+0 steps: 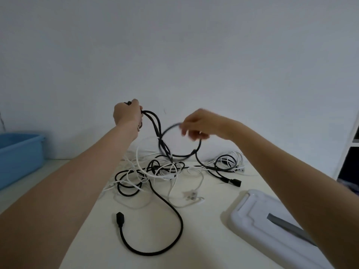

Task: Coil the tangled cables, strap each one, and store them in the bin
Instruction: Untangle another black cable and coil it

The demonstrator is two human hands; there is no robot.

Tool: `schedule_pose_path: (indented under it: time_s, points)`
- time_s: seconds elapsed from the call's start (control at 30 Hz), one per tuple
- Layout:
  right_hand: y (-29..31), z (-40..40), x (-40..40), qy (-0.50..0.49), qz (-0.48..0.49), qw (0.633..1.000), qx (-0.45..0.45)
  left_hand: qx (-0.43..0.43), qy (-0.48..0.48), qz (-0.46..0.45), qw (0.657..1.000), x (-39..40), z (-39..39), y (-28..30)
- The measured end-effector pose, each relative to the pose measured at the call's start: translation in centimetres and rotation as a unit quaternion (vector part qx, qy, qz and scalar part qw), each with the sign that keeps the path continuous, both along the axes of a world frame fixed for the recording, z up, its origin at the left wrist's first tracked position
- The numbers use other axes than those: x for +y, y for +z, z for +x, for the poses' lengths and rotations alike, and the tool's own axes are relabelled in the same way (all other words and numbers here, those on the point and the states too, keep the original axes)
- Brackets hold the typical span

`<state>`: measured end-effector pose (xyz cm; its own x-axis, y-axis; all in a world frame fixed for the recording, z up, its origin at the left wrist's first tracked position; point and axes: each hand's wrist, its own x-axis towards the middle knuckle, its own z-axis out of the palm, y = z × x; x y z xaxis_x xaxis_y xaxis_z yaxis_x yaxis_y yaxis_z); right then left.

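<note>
Plain pale wall behind, white counter (194, 239) below.

Far left: blue bin (19, 152) at counter edge, well apart from the cables, nothing visible inside from this angle.

Left hand (127, 114) raised above the pile, grip closed round several gathered loops of the black cable (155, 123); one end pokes out the top of the fist. Loops hang down and to the right from the fist, long axis roughly vertical.

Centre: tangle of black + white cables (155, 171) on counter, directly under both hands. One black lead runs out toward the viewer, curls round and ends in a plug (120, 219) near the front, plug pointing away from viewer.

Right hand (196, 124) at about same height, blurred, fingers pinched on the next turn of the black cable; that turn arcs down + left toward the left fist, then drops into the pile. Left hand is the holder, right hand the feeder; the coming move prob. carries this loop leftward into the fist.

Right of pile: second black plug (236, 182) lying flat. Near right: white lid (262, 220) with a grey strap (287, 228) on it, long axis diagonal.

Judgement: first cable mid-coil, nothing strapped yet.
</note>
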<state>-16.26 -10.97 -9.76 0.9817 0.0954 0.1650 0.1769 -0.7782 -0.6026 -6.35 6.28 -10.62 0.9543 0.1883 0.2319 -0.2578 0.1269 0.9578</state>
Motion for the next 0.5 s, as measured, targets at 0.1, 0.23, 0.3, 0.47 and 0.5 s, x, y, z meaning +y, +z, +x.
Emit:
schedule_pose_path:
  time_s: [0.1,0.23,0.3,0.47,0.5]
  points:
    - [1.0,0.1,-3.6,-0.228,0.224,0.922,-0.218,0.015,0.046,0.006,0.999,2.5,1.1,-0.6]
    - [1.5,-0.7,-5.7,-0.328,0.409,0.807,-0.272,0.042,0.061,0.046,0.996,3.4,1.8,-2.0]
    - [1.3,-0.7,-5.6,-0.343,0.377,0.824,-0.245,0.05,0.045,0.049,0.997,2.8,1.7,-2.0]
    - [0.0,-0.9,-6.9,-0.365,0.39,0.825,-0.186,0.051,0.009,0.055,0.997,2.2,1.2,-1.1]
    - [-0.4,-0.8,-7.4,-0.369,0.403,0.818,-0.178,0.049,0.003,0.055,0.997,2.2,1.1,-0.9]
